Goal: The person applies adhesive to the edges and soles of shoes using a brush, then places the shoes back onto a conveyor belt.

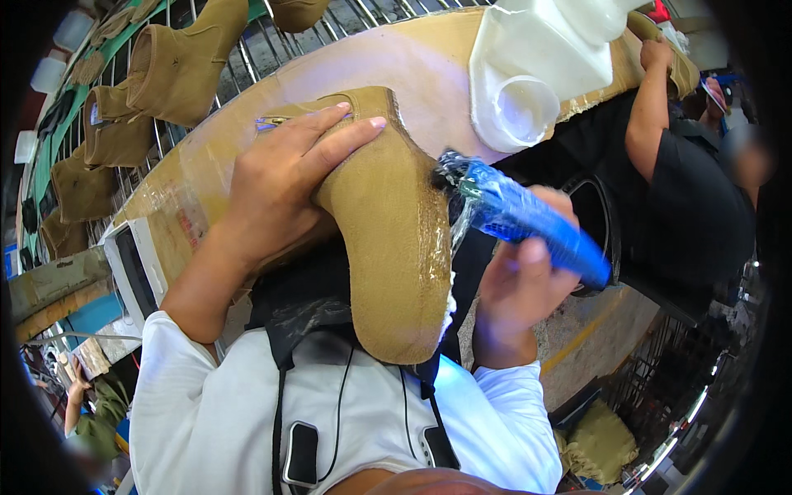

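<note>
A tan suede boot (pixel 384 239) lies across the near edge of the work surface, its toe pointing toward me. My left hand (pixel 285 177) grips it by the ankle, fingers spread over the upper. In my right hand (pixel 524 285) is a blue-handled brush (pixel 532 219), the handle wrapped in clear plastic. Its dark, wet bristles meet the boot's right side near the heel end. A shiny wet band runs down that side toward the toe, with white foamy stuff along the lower edge. The boot's sole is mostly hidden.
Cardboard (pixel 330 70) covers the bench. A white plastic container (pixel 540 62) with a round open cup stands at the far right. Several tan boots (pixel 177 78) sit on a metal-barred rack at the left. Another person (pixel 676 181) in black handles a shoe at the right.
</note>
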A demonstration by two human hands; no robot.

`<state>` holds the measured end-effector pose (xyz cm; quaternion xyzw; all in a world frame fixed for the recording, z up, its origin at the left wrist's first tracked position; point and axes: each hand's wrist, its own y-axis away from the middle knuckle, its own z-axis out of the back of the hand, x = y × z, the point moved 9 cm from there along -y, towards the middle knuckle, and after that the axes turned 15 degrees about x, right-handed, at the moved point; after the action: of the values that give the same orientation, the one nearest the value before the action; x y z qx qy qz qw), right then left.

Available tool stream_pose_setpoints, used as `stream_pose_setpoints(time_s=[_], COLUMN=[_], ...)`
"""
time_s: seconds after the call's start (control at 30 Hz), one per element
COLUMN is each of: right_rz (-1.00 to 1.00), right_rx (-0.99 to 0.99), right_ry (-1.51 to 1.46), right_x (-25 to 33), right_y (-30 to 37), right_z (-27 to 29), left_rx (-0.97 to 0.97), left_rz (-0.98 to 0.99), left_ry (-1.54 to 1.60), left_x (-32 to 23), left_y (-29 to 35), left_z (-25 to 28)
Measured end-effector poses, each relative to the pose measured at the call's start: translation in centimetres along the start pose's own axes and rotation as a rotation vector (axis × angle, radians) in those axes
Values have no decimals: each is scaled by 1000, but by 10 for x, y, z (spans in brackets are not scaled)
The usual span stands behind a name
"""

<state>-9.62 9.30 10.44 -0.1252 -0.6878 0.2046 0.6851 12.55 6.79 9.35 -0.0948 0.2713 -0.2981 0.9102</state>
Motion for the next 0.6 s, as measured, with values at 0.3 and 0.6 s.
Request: stream_pose_setpoints(time_s=[0.3, 0.6], right_rz=[25, 304], right_rx=[146, 144], right_ry=[-107, 295], right_x=[43, 90], right_y=[-27, -37], right_z=[4, 11], left_rx=[76, 197], left_rz=[35, 52], left_ry=[-31, 31], left_x=[-4, -5], left_y=[-16, -42], left_z=[7, 17])
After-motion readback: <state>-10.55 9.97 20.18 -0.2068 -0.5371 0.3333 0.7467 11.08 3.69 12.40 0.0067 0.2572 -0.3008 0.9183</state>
